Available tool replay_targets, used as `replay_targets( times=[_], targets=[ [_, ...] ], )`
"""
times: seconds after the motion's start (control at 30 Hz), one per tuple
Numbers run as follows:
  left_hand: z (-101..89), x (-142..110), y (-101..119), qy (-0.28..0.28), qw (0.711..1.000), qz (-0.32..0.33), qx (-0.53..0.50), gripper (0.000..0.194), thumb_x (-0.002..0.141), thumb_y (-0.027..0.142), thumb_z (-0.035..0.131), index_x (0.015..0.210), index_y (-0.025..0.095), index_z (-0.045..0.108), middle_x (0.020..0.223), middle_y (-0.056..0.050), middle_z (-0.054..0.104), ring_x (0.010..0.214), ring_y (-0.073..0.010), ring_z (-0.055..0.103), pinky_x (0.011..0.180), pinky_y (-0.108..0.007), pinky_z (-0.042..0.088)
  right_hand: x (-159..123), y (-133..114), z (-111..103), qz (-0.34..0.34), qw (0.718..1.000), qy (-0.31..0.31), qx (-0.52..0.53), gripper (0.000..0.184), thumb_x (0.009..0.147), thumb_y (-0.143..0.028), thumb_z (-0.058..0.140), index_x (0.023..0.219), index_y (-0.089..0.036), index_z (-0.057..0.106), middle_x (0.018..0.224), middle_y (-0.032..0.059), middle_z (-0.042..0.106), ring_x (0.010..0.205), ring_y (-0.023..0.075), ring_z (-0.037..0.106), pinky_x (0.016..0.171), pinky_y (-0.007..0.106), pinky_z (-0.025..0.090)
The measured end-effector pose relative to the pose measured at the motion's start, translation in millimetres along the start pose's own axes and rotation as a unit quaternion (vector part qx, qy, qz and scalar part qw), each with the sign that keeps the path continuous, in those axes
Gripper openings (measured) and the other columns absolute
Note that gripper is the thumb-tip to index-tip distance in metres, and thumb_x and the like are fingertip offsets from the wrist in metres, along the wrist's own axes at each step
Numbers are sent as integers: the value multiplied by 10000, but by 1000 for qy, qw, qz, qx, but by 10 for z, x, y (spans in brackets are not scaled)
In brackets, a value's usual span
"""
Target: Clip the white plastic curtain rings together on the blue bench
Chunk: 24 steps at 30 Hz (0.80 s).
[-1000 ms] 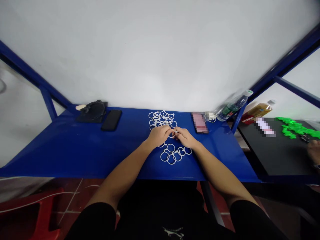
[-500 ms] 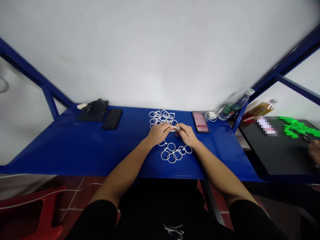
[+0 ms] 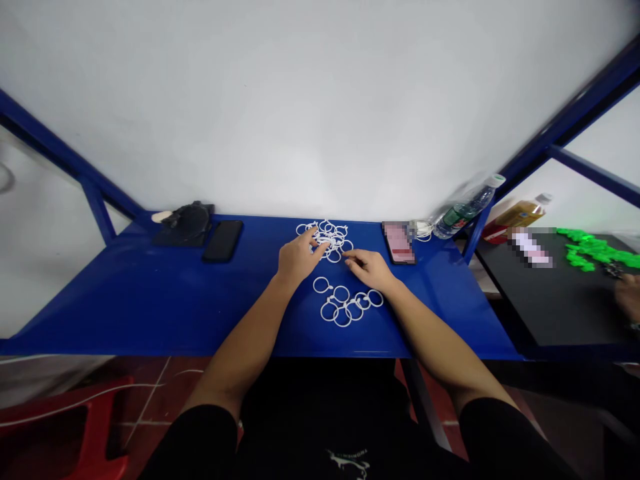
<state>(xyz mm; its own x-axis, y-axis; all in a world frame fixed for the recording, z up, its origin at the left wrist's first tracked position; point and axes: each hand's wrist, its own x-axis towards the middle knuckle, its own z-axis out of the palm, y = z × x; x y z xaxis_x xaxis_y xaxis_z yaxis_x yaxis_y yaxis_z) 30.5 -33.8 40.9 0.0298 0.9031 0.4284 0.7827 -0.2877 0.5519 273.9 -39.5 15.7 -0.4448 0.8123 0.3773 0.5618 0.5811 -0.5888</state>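
A heap of white plastic curtain-type rings with small eyelets point(image 3: 345, 231) lies toward the back of the blue table point(image 3: 165, 300). My left hand point(image 3: 297, 259) reaches over the heap's left side, thumb and fingers spread; its fingertips are at the rings, and no ring is visibly gripped. Just right of the heap is my right hand point(image 3: 371, 269), its index finger and thumb apart with nothing seen between them. Nearer me, several more white rings point(image 3: 343, 316) form a loose, partly overlapping group, one of them point(image 3: 321, 285) a little apart at upper left.
A black phone point(image 3: 223, 241) and a dark object point(image 3: 187, 223) lie at the left. To the right are a lit phone point(image 3: 399, 243), a white cable point(image 3: 423, 230) and a tilted bottle point(image 3: 465, 210). Another person's hand point(image 3: 628, 297) is near green pieces point(image 3: 595, 250) on a black table.
Both hands held a white ring between them before; now they have separated. My left hand moved left and away onto the heap, its fingers spreading. My right hand stayed nearly in place and opened.
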Motion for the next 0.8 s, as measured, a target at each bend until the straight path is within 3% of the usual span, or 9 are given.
replay_targets(
  times=[0.07,0.17,0.23,0.3,0.5,0.7,0.8],
  targets=[
    [-29,-9,11,-67,997,30,5,281,957,397,668,1175,235,739,929,-38,776,863,-208,708,779,-314,495,6,7,4,-6,1000,-3,-8,254,994,-311,583,1163,-215,746,929,56,786,745,187,714,711,305,530],
    [-58,-46,29,-225,969,103,14,166,934,347,642,959,247,772,876,-19,766,816,-194,688,723,-305,473,11,13,7,-5,1000,1,-11,249,989,-304,589,1150,-211,755,940,60,791,746,187,715,708,303,529],
    [-55,-72,34,-316,940,125,27,125,869,298,671,922,250,773,881,-12,766,820,-195,683,698,-299,460,12,12,10,-2,1000,1,-8,250,989,-303,590,1149,-208,757,937,59,793,735,183,713,698,297,527],
    [-42,-87,33,-366,921,129,36,140,809,251,687,921,250,772,917,-10,769,863,-201,685,700,-295,456,12,11,15,-2,1000,-1,-5,251,991,-302,588,1151,-208,756,943,58,796,740,182,716,701,293,528],
    [-104,-51,16,-381,918,106,31,167,876,352,650,914,231,759,929,-30,760,846,-192,675,709,-298,456,14,12,27,-9,1000,-10,-3,235,991,-298,588,1118,-208,764,962,58,799,762,180,722,717,289,528],
    [-176,-27,-68,-418,906,70,24,308,740,420,790,981,231,753,966,-22,762,814,-185,692,671,-279,461,18,47,34,2,999,-42,-15,213,986,-288,612,1120,-209,758,943,49,800,734,173,711,693,282,509],
    [-112,-44,-145,-396,914,85,1,179,746,341,784,890,240,752,875,-11,759,727,-166,681,621,-271,444,23,50,37,-3,998,-52,-28,208,982,-279,620,1129,-214,753,997,59,800,807,190,728,740,298,525]
  ],
)
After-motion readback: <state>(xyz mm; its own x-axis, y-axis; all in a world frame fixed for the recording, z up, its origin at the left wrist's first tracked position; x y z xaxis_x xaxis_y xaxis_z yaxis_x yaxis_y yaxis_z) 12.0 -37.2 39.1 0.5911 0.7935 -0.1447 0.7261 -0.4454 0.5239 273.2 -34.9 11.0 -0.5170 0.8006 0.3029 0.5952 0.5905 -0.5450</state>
